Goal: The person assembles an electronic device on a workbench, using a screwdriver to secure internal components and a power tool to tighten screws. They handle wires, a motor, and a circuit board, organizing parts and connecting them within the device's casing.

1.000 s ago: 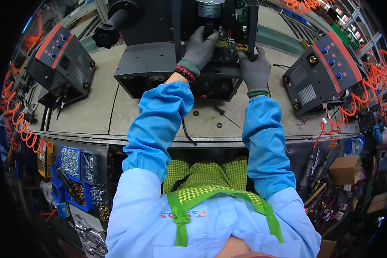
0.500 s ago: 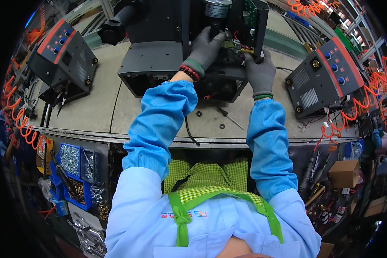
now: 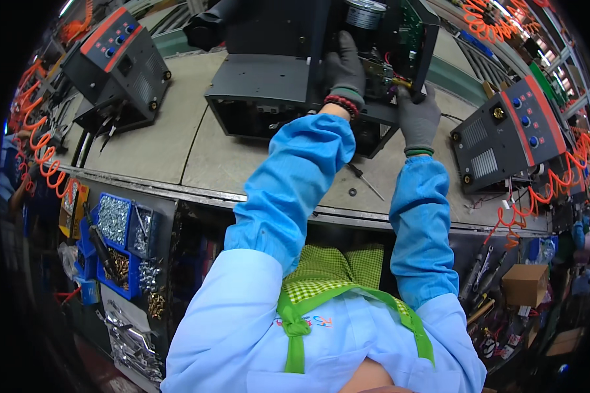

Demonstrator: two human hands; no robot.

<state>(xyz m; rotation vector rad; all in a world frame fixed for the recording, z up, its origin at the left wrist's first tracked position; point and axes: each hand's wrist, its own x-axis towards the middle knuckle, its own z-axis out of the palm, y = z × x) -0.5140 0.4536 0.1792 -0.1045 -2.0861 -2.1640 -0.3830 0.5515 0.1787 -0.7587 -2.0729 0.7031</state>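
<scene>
A dark grey machine housing with an open side (image 3: pixel 262 75) stands at the far middle of the bench. My left hand (image 3: pixel 345 72), in a grey glove, reaches inside it, just below a silver-topped cylinder (image 3: pixel 365 14). One of its fingers stretches upward; the others are partly hidden, and nothing shows in its grasp. My right hand (image 3: pixel 418 118), gloved too, closes round the lower edge of the upright dark panel (image 3: pixel 428 49) at the housing's right. Beside its thumb is a brass-coloured fitting (image 3: pixel 404 83) among thin wires. A green circuit board (image 3: pixel 411 26) lies behind the panel.
Finished-looking grey machines with red-edged control panels stand at left (image 3: pixel 121 72) and right (image 3: pixel 508 131). A screwdriver (image 3: pixel 366 181) and a black washer (image 3: pixel 353 192) lie near the bench edge. Blue bins of screws (image 3: pixel 113 219) sit lower left; a cardboard box (image 3: pixel 525 284) lower right.
The view has shifted, so the bench things appear farther right and lower. My left hand has moved from the cylinder's underside to its left side, finger straightened. My right hand keeps to the panel edge.
</scene>
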